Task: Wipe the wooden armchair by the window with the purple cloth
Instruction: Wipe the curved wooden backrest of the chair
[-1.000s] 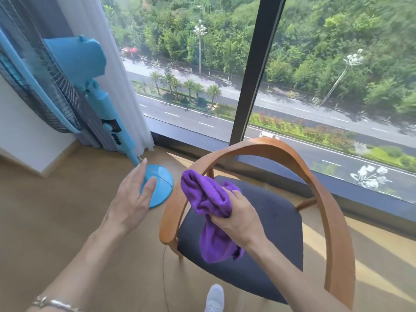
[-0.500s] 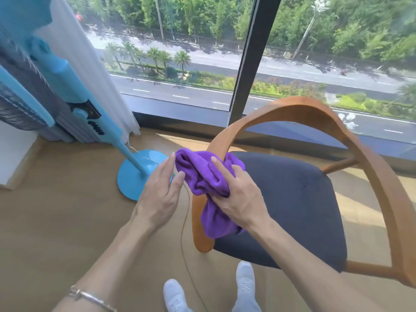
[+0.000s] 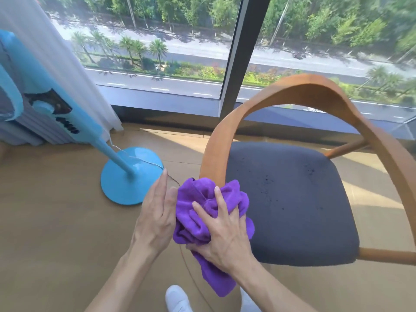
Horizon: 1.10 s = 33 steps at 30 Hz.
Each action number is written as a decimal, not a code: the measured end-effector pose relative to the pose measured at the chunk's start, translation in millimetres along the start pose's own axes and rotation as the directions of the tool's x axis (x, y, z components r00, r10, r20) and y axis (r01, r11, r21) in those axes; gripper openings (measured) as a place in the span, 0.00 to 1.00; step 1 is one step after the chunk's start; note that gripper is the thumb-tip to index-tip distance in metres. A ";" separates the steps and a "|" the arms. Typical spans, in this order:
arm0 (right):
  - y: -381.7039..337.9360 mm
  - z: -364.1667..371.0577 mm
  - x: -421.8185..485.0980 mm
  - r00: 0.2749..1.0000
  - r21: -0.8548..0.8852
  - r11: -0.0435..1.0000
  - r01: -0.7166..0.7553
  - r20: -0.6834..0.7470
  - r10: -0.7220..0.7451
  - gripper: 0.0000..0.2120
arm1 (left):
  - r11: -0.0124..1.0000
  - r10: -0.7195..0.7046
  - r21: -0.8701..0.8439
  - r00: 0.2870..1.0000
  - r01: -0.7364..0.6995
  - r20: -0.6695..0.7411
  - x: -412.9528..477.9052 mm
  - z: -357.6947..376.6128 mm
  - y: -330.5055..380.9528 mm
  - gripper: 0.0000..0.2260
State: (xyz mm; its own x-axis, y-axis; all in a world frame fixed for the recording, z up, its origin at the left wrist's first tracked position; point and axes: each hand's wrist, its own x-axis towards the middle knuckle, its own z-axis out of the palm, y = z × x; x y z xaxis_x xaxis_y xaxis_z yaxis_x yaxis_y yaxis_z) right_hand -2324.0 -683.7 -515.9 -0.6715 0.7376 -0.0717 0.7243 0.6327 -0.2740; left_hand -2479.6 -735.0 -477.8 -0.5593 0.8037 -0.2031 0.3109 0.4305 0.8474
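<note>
Right hand point(image 3: 221, 242): grip closed on purple cloth point(image 3: 198, 221), armchair rail point(image 3: 213, 154). Left hand point(image 3: 155, 221): flat, empty. Risk: loose bunching, cloth may slip.

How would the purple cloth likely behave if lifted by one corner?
Probably floppy: the purple cloth bunches in folds under the right hand and its tail hangs limp. Likely light and grippy, given its fluffy pile.

A room in a home or hotel, high up: a floor-length window point(image 3: 157, 52) overlooks a tree-lined road far below, with a sheer curtain point(image 3: 67, 70), pale wood floor point(image 3: 56, 221), blue pedestal fan point(image 3: 126, 176) and cushioned wooden armchair point(image 3: 315, 91).
</note>
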 end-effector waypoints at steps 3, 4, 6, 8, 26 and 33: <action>-3.9 -1.0 14.1 1.000 -0.025 1.000 -0.003 0.022 0.003 0.36 | 1.000 0.007 0.005 1.000 -0.007 -0.001 2.8 2.2 4.7 0.29; -2.4 -0.1 24.7 1.000 -0.026 1.000 -0.008 0.013 0.008 0.35 | 1.000 0.012 0.011 1.000 -0.012 -0.008 4.4 2.7 7.0 0.30; 1.3 -6.8 55.7 0.998 -0.021 0.999 -0.038 -0.048 0.037 0.32 | 0.999 0.020 0.035 1.000 -0.020 -0.015 9.6 3.8 14.5 0.30; 5.0 -15.4 89.2 0.996 0.007 0.997 -0.075 -0.042 0.075 0.31 | 0.995 0.033 0.094 0.999 -0.030 -0.030 16.0 4.9 17.5 0.30; 4.9 -5.0 25.3 0.997 0.008 0.997 0.073 0.027 -0.073 0.28 | 0.975 0.074 0.206 0.996 -0.080 0.040 32.8 45.2 18.8 0.36; 30.6 -22.6 147.5 0.999 0.013 0.999 0.048 0.018 -0.048 0.20 | 0.959 0.085 0.274 0.994 -0.064 -0.065 55.2 46.8 22.3 0.36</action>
State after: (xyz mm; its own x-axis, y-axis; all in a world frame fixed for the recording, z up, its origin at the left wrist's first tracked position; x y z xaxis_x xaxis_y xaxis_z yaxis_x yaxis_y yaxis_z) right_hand -2397.4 -550.3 -513.2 -0.7080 0.7022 -0.0754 0.6894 0.6641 -0.2894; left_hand -2467.6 -661.8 -493.0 -0.5799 0.8088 -0.0976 0.5451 0.4743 0.6914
